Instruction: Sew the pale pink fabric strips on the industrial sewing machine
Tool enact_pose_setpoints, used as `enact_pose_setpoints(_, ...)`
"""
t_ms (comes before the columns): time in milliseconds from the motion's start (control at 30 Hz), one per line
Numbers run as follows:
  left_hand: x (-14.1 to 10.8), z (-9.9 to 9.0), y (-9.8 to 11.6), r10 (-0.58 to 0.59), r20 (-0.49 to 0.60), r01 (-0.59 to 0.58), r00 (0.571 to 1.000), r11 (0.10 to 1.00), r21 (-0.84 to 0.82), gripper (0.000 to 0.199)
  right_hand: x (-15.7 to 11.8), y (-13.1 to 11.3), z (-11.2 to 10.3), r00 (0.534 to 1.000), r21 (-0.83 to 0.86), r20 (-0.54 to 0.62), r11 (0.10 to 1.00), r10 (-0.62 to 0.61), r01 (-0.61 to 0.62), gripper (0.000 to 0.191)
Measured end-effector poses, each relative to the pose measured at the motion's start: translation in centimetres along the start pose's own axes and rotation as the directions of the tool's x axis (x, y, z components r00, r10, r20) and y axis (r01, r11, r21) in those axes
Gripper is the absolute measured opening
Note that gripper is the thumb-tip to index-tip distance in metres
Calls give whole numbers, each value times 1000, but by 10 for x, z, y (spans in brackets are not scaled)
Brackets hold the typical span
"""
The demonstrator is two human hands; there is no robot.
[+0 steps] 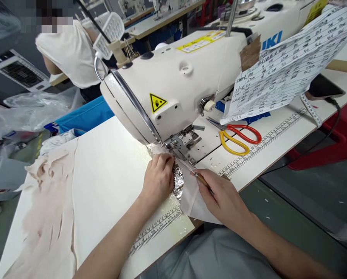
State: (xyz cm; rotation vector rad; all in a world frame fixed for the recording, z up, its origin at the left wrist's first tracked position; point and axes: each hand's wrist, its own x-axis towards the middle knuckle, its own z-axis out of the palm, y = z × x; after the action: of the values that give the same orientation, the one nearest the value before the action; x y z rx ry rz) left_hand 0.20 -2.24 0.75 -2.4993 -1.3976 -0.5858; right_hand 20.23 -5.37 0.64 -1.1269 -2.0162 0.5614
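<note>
I watch from far away, through the head camera, with the foot [181, 145] of the sewing machine [169, 83] as the middle of my clock and 12 at the top.

The cloth [192, 199] hangs at 5 o'clock, and its top end goes up to the foot. The left hand [158, 176] is at 7 o'clock, close to the foot. Its fingers are curled down on the cloth, but I can't tell if they pinch it or just press. The right hand [221, 193], at 4 o'clock, is closed around the wooden handle of a pick [202, 179]. The thin metal end points up at the cloth by the foot.

Shiny foil [178, 182] shows at 6 o'clock, between the hands. The scissors [243, 128] lie at 3 o'clock, and a paper [278, 81] full of writing is at 2. More cloth, a loose pile [49, 217], lies at 8. Another person [71, 50] is at 10, well apart.

I think this is the step of lining up the cloth at the foot. To me, the next move calls for a light touch: cloth flat, pick tip and fingertips away from the needle.
</note>
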Motion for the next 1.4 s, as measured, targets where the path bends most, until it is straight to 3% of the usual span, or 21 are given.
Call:
enact_pose_setpoints(300, 2, 1, -1, -90, 78, 87, 993, 995, 43, 35, 2, -3, 1, 996, 2, -5, 996, -93, 93, 24)
enact_pose_setpoints(467, 6, 4, -4, -87, 41, 89, 995, 995, -39, 29, 1, -25, -3, 977, 119, -30, 970, -210, 212, 28)
enact_pose_setpoints(567, 13, 7, -5, -51, 19, 51, 998, 998, 36, 18, 0, -42, -1, 958, 206, -37, 936, -285, 287, 28)
enact_pose_setpoints(667, 19, 8, -7, -71, 43, 67, 997, 994, 81, 24, -5, -52, -1, 943, 221, -48, 918, -329, 331, 28)
enact_pose_setpoints(733, 20, 8, -10, -181, 32, 180, 983, 983, 19, 24, -9, -51, -5, 951, 202, -32, 930, -308, 308, 27)
enact_pose_setpoints(833, 18, 9, -18, -348, 33, 347, 937, 917, -194, 20, -12, -40, -15, 985, 165, 36, 973, -169, 161, 23)
enact_pose_setpoints(1000, 14, 12, -26, -461, 65, 427, 885, 747, -510, 17, 1, -9, -18, 997, -140, 64, 990, 38, -29, 27)
enact_pose_setpoints(1133, 13, 14, -28, -484, 80, 440, 871, 699, -564, 17, 16, 5, -4, 999, -327, 40, 945, 32, -17, 28)
enact_pose_setpoints(1400, 16, 11, -26, -487, 100, 455, 867, 695, -557, 18, 24, 6, 7, 995, -340, 98, 940, 3, 31, 27)
